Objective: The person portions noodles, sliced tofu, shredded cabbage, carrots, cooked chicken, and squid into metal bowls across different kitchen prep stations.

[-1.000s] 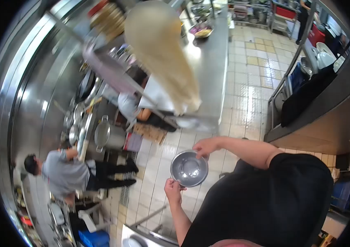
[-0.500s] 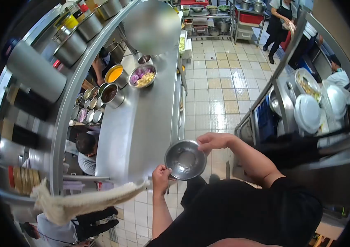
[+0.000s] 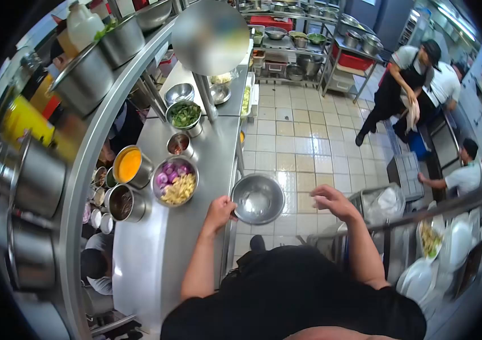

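A shallow metal bowl [image 3: 258,198] with nothing visible inside hangs over the tiled floor beside the counter. My left hand [image 3: 220,213] grips its left rim, thumb on the inside. To the right of the bowl, my right hand [image 3: 334,202] is in the air with its fingers apart, touching nothing. Closest to my left hand on the counter is a metal bowl of purple onions and yellowish pieces [image 3: 176,187]. Beside that stand a pot of orange liquid [image 3: 130,164] and a pot of dark sauce [image 3: 122,204].
The steel counter [image 3: 187,249] runs along my left under a shelf of pots [image 3: 85,76]. Further along it is a container of leafy greens [image 3: 184,115]. On the right are a rack with white plates [image 3: 416,280] and a grey bin [image 3: 378,204]. A person in a black apron [image 3: 402,85] stands ahead.
My right hand has let go of the bowl's rim and moved right, its fingers opening. My left hand still holds the bowl. The view has shifted forward along the counter.
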The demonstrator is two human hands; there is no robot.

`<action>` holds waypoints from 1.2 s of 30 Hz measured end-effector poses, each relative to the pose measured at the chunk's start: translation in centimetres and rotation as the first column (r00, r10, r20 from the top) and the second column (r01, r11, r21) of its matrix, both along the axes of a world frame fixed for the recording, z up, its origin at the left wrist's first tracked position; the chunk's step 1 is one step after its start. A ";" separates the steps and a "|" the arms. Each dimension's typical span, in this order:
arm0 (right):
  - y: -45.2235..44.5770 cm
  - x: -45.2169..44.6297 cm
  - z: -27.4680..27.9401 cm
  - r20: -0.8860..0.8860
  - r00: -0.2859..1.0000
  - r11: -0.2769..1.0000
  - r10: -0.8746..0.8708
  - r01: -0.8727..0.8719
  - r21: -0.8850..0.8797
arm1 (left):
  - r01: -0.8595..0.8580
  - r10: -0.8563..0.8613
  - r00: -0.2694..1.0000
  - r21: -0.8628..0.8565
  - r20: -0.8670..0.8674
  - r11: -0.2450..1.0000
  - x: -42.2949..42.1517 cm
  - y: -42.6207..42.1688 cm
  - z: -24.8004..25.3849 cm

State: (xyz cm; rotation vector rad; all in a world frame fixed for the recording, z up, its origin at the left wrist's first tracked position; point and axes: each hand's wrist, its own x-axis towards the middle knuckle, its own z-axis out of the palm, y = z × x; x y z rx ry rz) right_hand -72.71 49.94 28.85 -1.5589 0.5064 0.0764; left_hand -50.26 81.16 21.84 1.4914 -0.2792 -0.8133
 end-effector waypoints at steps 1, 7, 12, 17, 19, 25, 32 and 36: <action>-2.7 0.1 0.0 -0.018 0.997 0.997 -0.078 0.078 -0.005 | 0.069 -0.070 0.996 0.028 0.060 0.997 2.5 -2.6 -0.1; -16.1 3.5 -2.9 -0.034 0.940 0.940 -0.339 0.340 0.040 | 0.050 -0.051 0.999 0.072 0.018 0.996 13.3 -16.7 -0.5; -28.1 17.1 -7.0 -0.134 0.982 0.991 -0.130 0.126 -0.040 | -0.125 0.130 0.988 0.056 -0.083 0.991 18.3 -22.6 -1.9; -35.6 38.1 -6.9 0.014 0.928 0.886 0.372 -0.350 -0.304 | -0.362 0.372 0.924 0.113 -0.092 0.925 20.5 -27.0 -2.2; -36.8 46.9 -7.4 0.075 0.830 0.785 0.553 -0.488 -0.383 | -0.447 0.459 0.884 0.119 -0.093 0.886 21.1 -28.5 -1.6; -30.5 69.0 -3.7 0.087 0.479 0.372 0.873 -0.541 -0.754 | -0.656 0.661 0.734 0.089 -0.154 0.749 23.0 -33.3 -1.1; -21.2 79.9 -5.2 -0.576 0.394 -0.393 0.716 -0.454 -0.800 | -0.677 0.675 0.715 0.063 -0.180 0.734 28.6 -38.7 -4.9; -19.6 83.9 -8.6 -0.663 0.253 -0.524 0.705 -0.445 -0.727 | -0.687 0.689 0.719 0.062 -0.093 0.724 30.8 -41.4 -7.2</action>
